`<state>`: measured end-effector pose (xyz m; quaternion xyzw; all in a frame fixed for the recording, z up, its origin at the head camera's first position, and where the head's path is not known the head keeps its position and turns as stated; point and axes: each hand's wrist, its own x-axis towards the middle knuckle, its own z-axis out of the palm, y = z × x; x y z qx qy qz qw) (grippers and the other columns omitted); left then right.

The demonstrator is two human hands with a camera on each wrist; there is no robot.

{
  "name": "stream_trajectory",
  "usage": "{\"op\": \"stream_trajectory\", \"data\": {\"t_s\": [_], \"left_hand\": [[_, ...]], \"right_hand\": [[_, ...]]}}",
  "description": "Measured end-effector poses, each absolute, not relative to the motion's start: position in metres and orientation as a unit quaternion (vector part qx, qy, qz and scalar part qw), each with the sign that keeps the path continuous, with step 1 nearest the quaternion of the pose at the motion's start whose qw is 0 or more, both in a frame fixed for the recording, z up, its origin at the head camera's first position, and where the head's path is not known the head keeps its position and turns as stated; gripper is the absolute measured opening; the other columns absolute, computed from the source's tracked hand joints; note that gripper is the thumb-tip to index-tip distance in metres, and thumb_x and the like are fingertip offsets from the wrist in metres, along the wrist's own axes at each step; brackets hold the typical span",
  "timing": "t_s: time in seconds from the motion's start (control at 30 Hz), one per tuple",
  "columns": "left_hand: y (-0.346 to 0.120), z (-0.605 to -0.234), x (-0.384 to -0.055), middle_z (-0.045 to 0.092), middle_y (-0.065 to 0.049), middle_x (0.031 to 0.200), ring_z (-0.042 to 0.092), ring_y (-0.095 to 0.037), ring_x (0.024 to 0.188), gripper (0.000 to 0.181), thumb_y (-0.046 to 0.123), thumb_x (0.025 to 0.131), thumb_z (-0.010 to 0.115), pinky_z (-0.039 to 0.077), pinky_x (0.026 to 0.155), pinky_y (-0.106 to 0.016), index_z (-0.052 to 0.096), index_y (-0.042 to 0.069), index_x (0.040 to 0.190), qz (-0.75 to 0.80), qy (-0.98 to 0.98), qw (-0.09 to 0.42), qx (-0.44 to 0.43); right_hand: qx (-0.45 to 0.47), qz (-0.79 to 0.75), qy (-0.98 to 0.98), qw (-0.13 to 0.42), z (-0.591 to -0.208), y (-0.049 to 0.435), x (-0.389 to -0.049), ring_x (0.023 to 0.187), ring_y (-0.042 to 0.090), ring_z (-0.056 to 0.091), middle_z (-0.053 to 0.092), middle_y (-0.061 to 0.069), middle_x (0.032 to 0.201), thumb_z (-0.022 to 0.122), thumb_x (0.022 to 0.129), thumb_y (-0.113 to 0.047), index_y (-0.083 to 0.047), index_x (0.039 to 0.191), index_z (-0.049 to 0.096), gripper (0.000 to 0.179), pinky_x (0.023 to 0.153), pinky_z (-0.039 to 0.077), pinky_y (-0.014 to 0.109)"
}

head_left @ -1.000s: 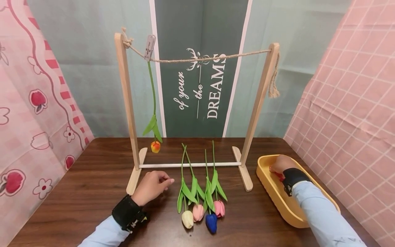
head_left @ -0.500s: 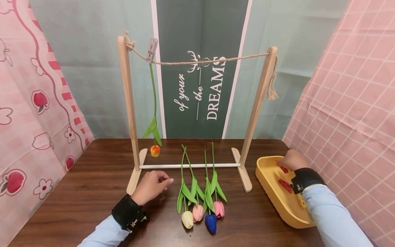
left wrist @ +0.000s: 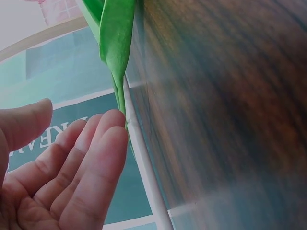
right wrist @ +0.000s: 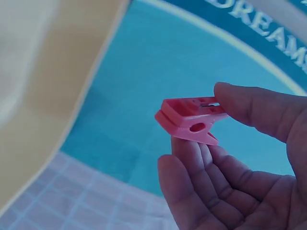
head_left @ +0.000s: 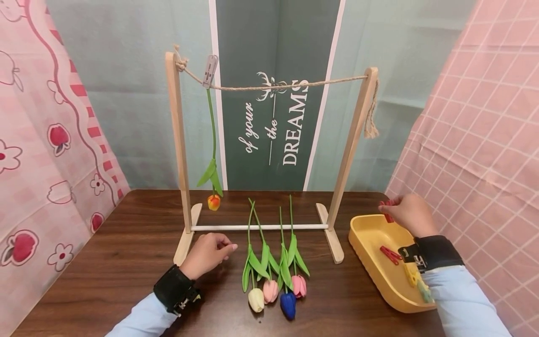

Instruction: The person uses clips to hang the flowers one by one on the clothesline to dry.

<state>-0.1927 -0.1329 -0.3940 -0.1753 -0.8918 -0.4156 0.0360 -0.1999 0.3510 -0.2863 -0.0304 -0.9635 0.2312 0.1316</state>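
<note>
My right hand (head_left: 414, 215) pinches a red clothespin (right wrist: 189, 117) between thumb and fingers, above the far end of the yellow tray (head_left: 366, 252). Another red clothespin (head_left: 390, 255) lies inside that tray, with a yellow clothespin (head_left: 410, 274) and a greenish one (head_left: 424, 291) nearer its front. My left hand (head_left: 208, 255) rests on the table with relaxed fingers and holds nothing. To its right lie artificial tulips: a white one (head_left: 256, 300), a light pink one (head_left: 270, 291), a blue one (head_left: 288, 305) and a pink one (head_left: 299, 286), stems pointing away.
Behind the tulips stands a wooden frame (head_left: 349, 154) with a twine line (head_left: 269, 87) across its top. A grey clothespin (head_left: 210, 71) on the line's left holds an orange tulip (head_left: 214, 202) upside down. A white rod (head_left: 261, 227) joins the frame's feet.
My right hand has risen out of the tray with a red clothespin, uncovering the other clothespins inside. My left hand stays in place. The head view has shifted slightly.
</note>
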Motion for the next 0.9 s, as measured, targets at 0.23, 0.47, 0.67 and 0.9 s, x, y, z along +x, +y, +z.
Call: {"op": "stream_trajectory", "data": {"t_s": [0.23,0.47,0.67,0.9], "left_hand": [[-0.134,-0.394,-0.193,0.061,-0.001,0.061,0.054,-0.009,0.054,0.018,0.022,0.092,0.069,0.040,0.047,-0.025,0.072,0.007,0.083,-0.413,-0.892,0.037,-0.179],[-0.134,-0.393,-0.194,0.061,0.000,0.061,0.053,-0.009,0.053,0.018,0.022,0.092,0.069,0.040,0.046,-0.025,0.072,0.006,0.083,-0.410,-0.895,0.031,-0.174],[-0.134,-0.393,-0.193,0.060,0.002,0.060,0.053,-0.010,0.053,0.019,0.023,0.092,0.069,0.040,0.046,-0.025,0.072,0.007,0.083,-0.411,-0.893,0.033,-0.179],[-0.134,-0.394,-0.193,0.061,0.000,0.061,0.053,-0.010,0.053,0.020,0.024,0.092,0.069,0.039,0.046,-0.026,0.071,0.007,0.083,-0.413,-0.893,0.031,-0.178]], "right_hand": [[-0.021,0.228,-0.957,0.176,-0.269,0.319,-0.191,0.062,0.024,0.053,0.061,0.006,0.066,0.072,0.088,-0.029,0.003,0.086,0.065,0.033,0.052,0.041,0.032],[-0.002,0.243,-0.950,0.198,-0.265,0.296,-0.188,0.063,0.021,0.058,0.067,0.006,0.068,0.073,0.087,-0.028,0.006,0.092,0.068,0.034,0.054,0.043,0.032],[0.013,0.244,-0.947,0.208,-0.271,0.280,-0.189,0.060,0.020,0.056,0.066,0.003,0.066,0.075,0.085,-0.028,0.003,0.090,0.069,0.032,0.054,0.041,0.033],[0.020,0.264,-0.944,0.196,-0.279,0.262,-0.191,0.060,0.019,0.058,0.067,0.005,0.068,0.076,0.085,-0.026,0.004,0.089,0.068,0.031,0.053,0.044,0.032]]}}
